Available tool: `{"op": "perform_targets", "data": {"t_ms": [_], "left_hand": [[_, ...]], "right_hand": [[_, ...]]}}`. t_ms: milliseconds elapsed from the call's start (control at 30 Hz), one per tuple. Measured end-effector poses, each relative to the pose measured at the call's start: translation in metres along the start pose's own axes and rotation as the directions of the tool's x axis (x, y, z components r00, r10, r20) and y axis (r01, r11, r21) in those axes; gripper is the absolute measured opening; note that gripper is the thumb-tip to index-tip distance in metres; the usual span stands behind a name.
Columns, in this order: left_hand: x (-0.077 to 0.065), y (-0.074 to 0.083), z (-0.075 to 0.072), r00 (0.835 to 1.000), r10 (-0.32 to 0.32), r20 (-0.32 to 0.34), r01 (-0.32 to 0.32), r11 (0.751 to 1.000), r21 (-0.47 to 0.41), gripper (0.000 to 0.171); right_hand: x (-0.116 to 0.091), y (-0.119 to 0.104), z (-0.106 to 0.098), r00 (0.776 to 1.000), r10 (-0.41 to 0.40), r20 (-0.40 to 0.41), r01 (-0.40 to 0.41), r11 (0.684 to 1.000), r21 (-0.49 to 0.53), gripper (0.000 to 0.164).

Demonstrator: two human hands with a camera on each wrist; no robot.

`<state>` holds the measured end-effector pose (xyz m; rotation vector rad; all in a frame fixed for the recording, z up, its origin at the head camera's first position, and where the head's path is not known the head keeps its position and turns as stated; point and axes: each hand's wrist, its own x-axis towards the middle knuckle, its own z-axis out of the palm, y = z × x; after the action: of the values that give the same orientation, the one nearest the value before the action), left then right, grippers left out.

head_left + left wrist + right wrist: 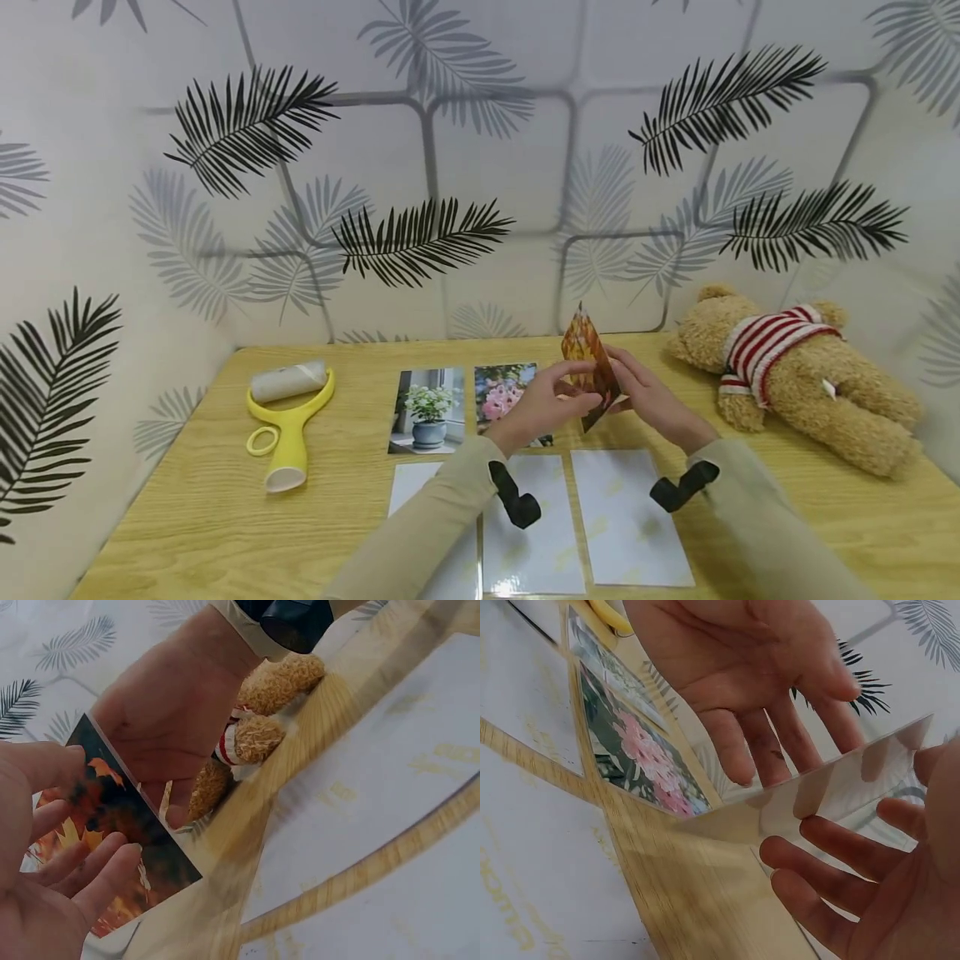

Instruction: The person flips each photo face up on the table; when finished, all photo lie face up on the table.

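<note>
Palm-leaf wallpaper (420, 242) is spread behind a wood-grain worktop (202, 467). Above the worktop, an autumn-leaf photo print (580, 337) is held steeply tilted: relaxed fingers of the left hand (550, 398) are laid against its picture side, those of the right hand (656, 400) against its back; neither is clenched. Handling of the print appears to be the step in hand. If it is to be set beside the pink-blossom photo (502, 396), flat lowering by the edges would be called for.
</note>
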<state>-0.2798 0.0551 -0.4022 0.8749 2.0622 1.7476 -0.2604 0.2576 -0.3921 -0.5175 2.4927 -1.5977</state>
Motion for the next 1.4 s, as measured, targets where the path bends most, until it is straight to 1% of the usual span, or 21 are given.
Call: {"op": "perform_targets", "data": {"t_ms": [67,167,267,300,367,467,533,567,633,733,767,800,867,933,1000,1100,1133,1167,1267,1333,1400], "left_hand": [[0.000,-0.002,0.001,1.000,0.031,-0.004,-0.030,0.994,0.104,0.044],[0.000,-0.004,0.004,0.999,0.053,0.007,-0.054,0.984,0.171,0.043],[-0.001,-0.008,0.006,0.999,0.037,0.035,-0.045,0.968,0.245,0.042],[-0.001,-0.010,0.006,0.998,0.036,0.050,-0.049,0.958,0.281,0.041],[-0.002,-0.012,0.006,0.996,0.031,0.084,-0.061,0.925,0.374,0.040],[-0.005,-0.013,0.006,0.990,0.027,0.141,-0.093,0.868,0.487,0.037],[-0.006,-0.012,0.005,0.983,0.023,0.182,-0.121,0.827,0.549,0.036],[-0.006,-0.011,0.005,0.979,0.020,0.204,-0.139,0.797,0.587,0.036],[-0.006,-0.010,0.006,0.971,0.014,0.240,-0.175,0.724,0.667,0.036],[-0.005,-0.011,0.005,0.961,0.003,0.278,-0.224,0.603,0.766,0.039],[-0.004,-0.012,0.005,0.958,-0.001,0.286,-0.235,0.566,0.790,0.040],[-0.005,-0.012,0.004,0.956,-0.011,0.292,-0.237,0.553,0.799,0.041],[-0.007,-0.012,0.004,0.955,-0.034,0.296,-0.230,0.546,0.806,0.040],[-0.008,-0.013,0.004,0.955,-0.054,0.290,-0.214,0.552,0.806,0.038],[-0.010,-0.013,0.004,0.960,-0.069,0.272,-0.189,0.558,0.808,0.036],[-0.008,-0.015,0.002,0.964,-0.085,0.252,-0.164,0.555,0.815,0.035],[-0.008,-0.016,0.002,0.964,-0.090,0.250,-0.161,0.550,0.820,0.035],[-0.007,-0.017,0.001,0.964,-0.095,0.249,-0.158,0.545,0.823,0.036],[-0.006,-0.020,-0.002,0.961,-0.115,0.250,-0.150,0.544,0.825,0.037],[-0.006,-0.021,-0.003,0.961,-0.121,0.250,-0.147,0.543,0.827,0.038],[-0.007,-0.021,-0.004,0.959,-0.126,0.253,-0.147,0.541,0.828,0.038]], "right_hand": [[-0.001,-0.001,-0.001,1.000,0.008,0.002,-0.008,1.000,0.024,0.060],[-0.004,-0.003,-0.003,1.000,0.017,0.003,-0.017,0.999,0.034,0.061],[-0.007,-0.004,-0.006,0.999,0.029,-0.023,-0.028,1.000,0.013,0.059],[-0.007,-0.004,-0.007,0.999,0.031,-0.041,-0.031,0.999,-0.008,0.059],[-0.009,-0.005,-0.009,0.996,0.035,-0.079,-0.039,0.998,-0.058,0.059],[-0.010,-0.002,-0.013,0.994,0.021,-0.109,-0.036,0.990,-0.136,0.059],[-0.010,0.001,-0.015,0.994,0.016,-0.109,-0.035,0.983,-0.180,0.055],[-0.009,0.003,-0.016,0.995,0.013,-0.103,-0.033,0.980,-0.196,0.053],[-0.009,0.007,-0.019,0.995,0.018,-0.095,-0.039,0.974,-0.224,0.049],[-0.008,0.013,-0.020,0.996,0.045,-0.079,-0.063,0.966,-0.249,0.047],[-0.008,0.015,-0.020,0.995,0.057,-0.078,-0.076,0.964,-0.256,0.046],[-0.008,0.017,-0.020,0.994,0.076,-0.078,-0.094,0.960,-0.263,0.046],[-0.007,0.019,-0.017,0.992,0.102,-0.081,-0.121,0.949,-0.291,0.045],[-0.005,0.020,-0.013,0.988,0.123,-0.097,-0.149,0.930,-0.337,0.044],[-0.002,0.022,-0.009,0.985,0.128,-0.117,-0.165,0.901,-0.401,0.044],[0.003,0.024,-0.006,0.987,0.105,-0.126,-0.153,0.861,-0.485,0.043],[0.004,0.025,-0.006,0.987,0.098,-0.124,-0.147,0.851,-0.504,0.042],[0.005,0.025,-0.006,0.989,0.086,-0.118,-0.135,0.847,-0.514,0.042],[0.007,0.027,-0.006,0.993,0.053,-0.105,-0.103,0.826,-0.554,0.041],[0.008,0.027,-0.005,0.993,0.050,-0.108,-0.104,0.806,-0.583,0.039],[0.010,0.027,-0.004,0.992,0.053,-0.117,-0.115,0.779,-0.616,0.037]]}}
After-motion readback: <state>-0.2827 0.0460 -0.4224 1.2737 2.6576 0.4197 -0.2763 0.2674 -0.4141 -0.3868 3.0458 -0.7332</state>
